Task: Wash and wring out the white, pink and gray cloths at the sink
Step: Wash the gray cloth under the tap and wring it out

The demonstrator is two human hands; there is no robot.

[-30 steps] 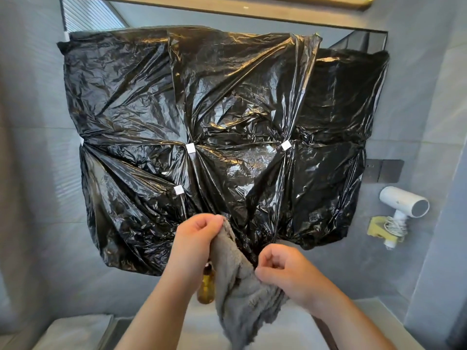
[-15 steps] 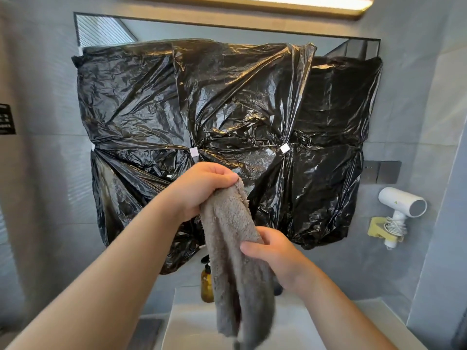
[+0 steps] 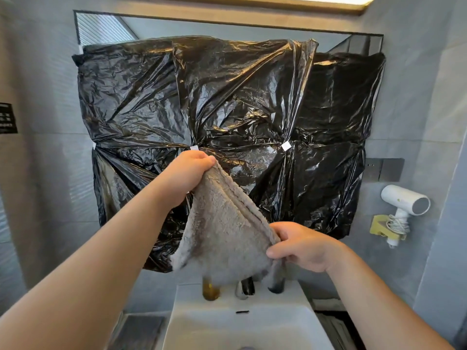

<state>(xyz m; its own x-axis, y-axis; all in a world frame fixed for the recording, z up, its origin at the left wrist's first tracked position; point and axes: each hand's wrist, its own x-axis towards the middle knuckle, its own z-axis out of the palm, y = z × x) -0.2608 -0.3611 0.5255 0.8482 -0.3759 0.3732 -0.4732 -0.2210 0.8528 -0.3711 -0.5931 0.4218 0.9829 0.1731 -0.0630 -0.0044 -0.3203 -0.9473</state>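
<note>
**Gray cloth (image 3: 225, 231) is opened out above the sink (image 3: 202, 324)!**
A narrow hanging bunch half a second ago, it is now stretched wide. One corner is pinched at 11 o'clock by the left hand (image 3: 187, 175), fingers (image 3: 202, 157) curled; another is pinched at 4 o'clock by the right hand (image 3: 300, 246). The pile looks fluffy and no drips are seen, so wringing is judged done.

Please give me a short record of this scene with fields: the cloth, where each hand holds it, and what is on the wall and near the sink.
cloth: gray cloth, spread out in the air above the sink
upper grip: left hand grips the top corner
lower grip: right hand pinches the right edge
behind cloth: amber bottle, partly hidden
wall: black plastic bags taped over the mirror; white hair dryer at right
other cloths: white and pink ones not in view
</note>
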